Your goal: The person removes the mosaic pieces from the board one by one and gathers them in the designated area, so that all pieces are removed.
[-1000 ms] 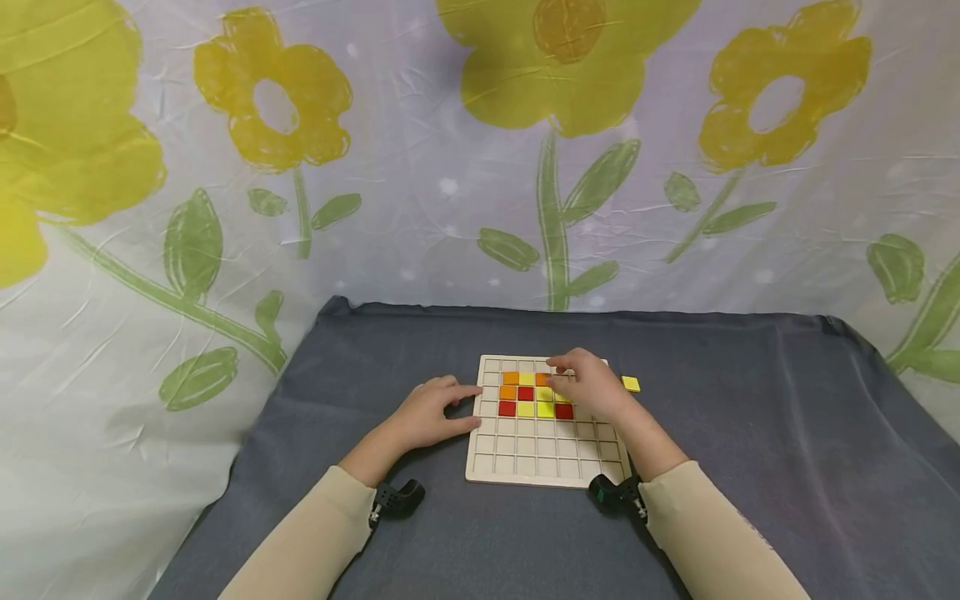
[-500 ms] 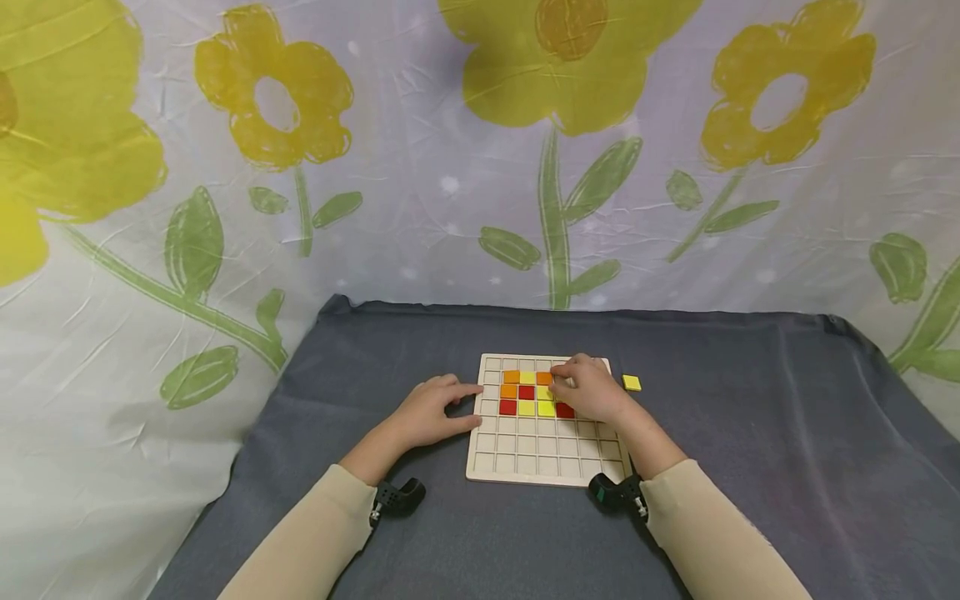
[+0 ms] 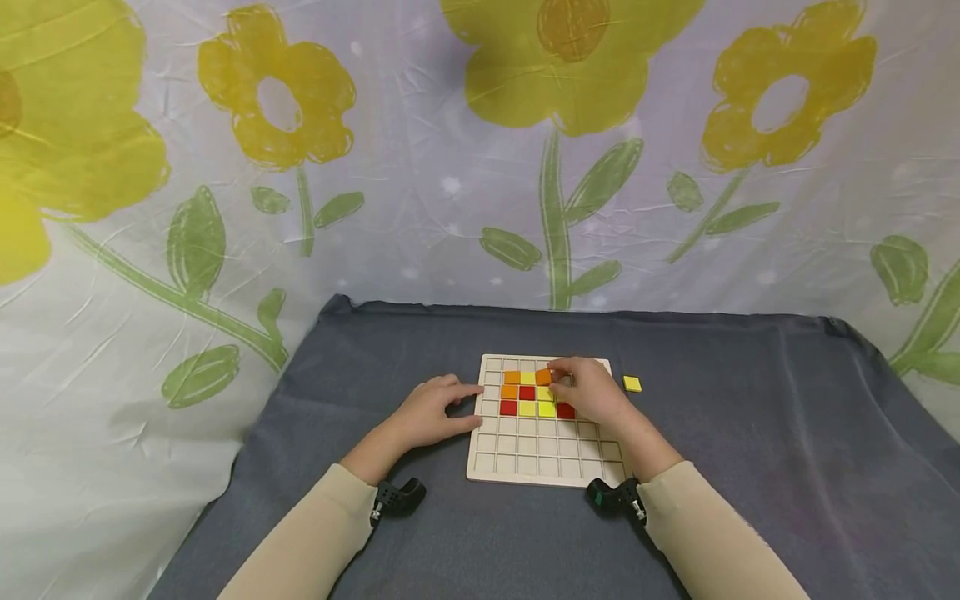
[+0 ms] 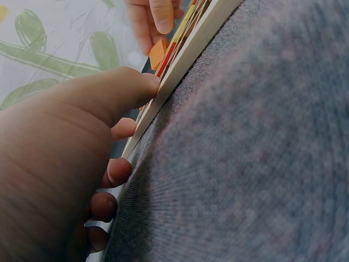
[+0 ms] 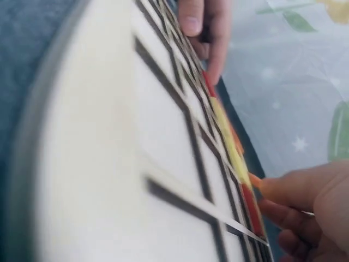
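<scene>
A pale wooden grid board [image 3: 517, 468] lies on the dark cloth, with several orange, yellow and red square tiles in its upper cells. My right hand [image 3: 596, 390] reaches over the board's right side and pinches an orange tile [image 3: 543, 377] with thumb and fingertips; the left wrist view shows this orange tile [image 4: 158, 54] tilted up. Straight thumb and index finger of my left hand [image 3: 427, 414] touch the board's left edge. Near the right fingers lie a yellow tile [image 3: 545, 393] and a red tile [image 3: 566, 411]. Cells under the right hand are hidden.
A loose yellow tile [image 3: 632, 383] lies on the cloth [image 3: 750, 433] just right of the board. Behind the table hangs a pale curtain [image 3: 412, 183] with printed yellow flowers. Black wrist cameras sit at both sleeves.
The right thumb and fingers have closed on the orange tile at the top row's right end, and the tile has tilted. The left hand has stayed at the board's edge.
</scene>
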Available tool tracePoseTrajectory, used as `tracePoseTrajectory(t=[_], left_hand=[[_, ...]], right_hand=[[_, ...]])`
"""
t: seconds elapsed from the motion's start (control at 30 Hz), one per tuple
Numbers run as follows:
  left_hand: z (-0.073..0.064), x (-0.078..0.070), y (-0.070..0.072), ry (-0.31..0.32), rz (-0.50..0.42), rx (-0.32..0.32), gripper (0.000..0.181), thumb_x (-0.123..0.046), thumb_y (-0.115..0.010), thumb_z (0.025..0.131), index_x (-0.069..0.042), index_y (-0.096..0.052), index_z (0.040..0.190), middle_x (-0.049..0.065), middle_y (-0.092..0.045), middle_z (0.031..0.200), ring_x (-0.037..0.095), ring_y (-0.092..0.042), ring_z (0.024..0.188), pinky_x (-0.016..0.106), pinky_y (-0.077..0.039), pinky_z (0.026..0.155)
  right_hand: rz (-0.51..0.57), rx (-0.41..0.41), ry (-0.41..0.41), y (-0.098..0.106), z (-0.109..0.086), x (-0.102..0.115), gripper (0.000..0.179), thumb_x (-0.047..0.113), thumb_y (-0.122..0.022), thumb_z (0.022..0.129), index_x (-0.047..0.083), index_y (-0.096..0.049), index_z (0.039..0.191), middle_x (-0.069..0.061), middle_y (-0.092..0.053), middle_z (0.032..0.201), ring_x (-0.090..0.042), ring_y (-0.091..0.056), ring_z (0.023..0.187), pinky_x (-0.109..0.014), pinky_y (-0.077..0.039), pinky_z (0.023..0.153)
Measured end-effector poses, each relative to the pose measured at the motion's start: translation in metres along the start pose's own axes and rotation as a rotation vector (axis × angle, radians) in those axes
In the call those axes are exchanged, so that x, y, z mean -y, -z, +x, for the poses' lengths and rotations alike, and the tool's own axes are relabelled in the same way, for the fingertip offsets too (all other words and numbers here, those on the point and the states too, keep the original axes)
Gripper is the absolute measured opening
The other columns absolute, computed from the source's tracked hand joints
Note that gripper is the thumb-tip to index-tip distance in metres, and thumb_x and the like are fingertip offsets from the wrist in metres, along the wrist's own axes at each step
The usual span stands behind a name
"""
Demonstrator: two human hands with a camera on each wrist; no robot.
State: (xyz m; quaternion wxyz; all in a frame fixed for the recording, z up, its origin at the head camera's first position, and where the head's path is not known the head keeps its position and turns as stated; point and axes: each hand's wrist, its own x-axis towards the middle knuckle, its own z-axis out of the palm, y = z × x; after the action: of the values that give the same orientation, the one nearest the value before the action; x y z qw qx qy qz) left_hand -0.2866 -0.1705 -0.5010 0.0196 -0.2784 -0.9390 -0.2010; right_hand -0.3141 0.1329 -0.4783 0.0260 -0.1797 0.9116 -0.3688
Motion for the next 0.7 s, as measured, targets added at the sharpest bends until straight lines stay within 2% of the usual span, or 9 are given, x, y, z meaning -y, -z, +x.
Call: tracePoseTrajectory(t=[0.1,0.33,0.5,0.7], left_hand=[[0.0,0.0,0.0,0.003,0.001,-0.001,0.054,-0.047,-0.073,0.094,-0.023,-0.065,0.142,-0.006,-0.046,0.085,0.012,-0.039,0.073,0.032,-0.031,0.069],[0.0,-0.001,0.001,0.009,0.004,0.004,0.054,-0.047,-0.073,0.094,-0.023,-0.065,0.142,-0.005,-0.047,0.085,0.012,-0.039,0.073,0.033,-0.031,0.069],[0.0,-0.001,0.0,0.009,0.01,0.003,0.054,-0.047,-0.073,0.094,-0.023,-0.065,0.141,-0.006,-0.046,0.084,0.012,-0.039,0.073,0.032,-0.031,0.068],[0.0,-0.001,0.0,0.009,0.015,0.001,0.054,-0.048,-0.073,0.094,-0.023,-0.065,0.142,-0.006,-0.046,0.085,0.012,-0.039,0.072,0.032,-0.031,0.068]], right_hand=[[0.033,-0.03,-0.021,-0.002,0.0,0.002,0.037,0.008,-0.073,0.095,-0.003,-0.068,0.13,-0.008,-0.069,0.104,-0.017,-0.061,0.077,-0.03,-0.05,0.064],[-0.019,-0.112,-0.056,-0.006,0.0,0.003,0.026,0.013,-0.075,0.095,0.003,-0.074,0.119,-0.004,-0.07,0.094,-0.017,-0.056,0.07,-0.032,-0.048,0.063],[-0.015,-0.111,-0.044,-0.006,0.0,0.001,0.025,0.012,-0.074,0.095,0.002,-0.075,0.118,-0.006,-0.07,0.095,-0.016,-0.056,0.067,-0.031,-0.047,0.06],[0.044,-0.093,-0.043,0.003,-0.002,0.006,0.029,0.014,-0.073,0.097,0.001,-0.073,0.122,-0.008,-0.071,0.101,-0.019,-0.055,0.07,-0.031,-0.043,0.058]])
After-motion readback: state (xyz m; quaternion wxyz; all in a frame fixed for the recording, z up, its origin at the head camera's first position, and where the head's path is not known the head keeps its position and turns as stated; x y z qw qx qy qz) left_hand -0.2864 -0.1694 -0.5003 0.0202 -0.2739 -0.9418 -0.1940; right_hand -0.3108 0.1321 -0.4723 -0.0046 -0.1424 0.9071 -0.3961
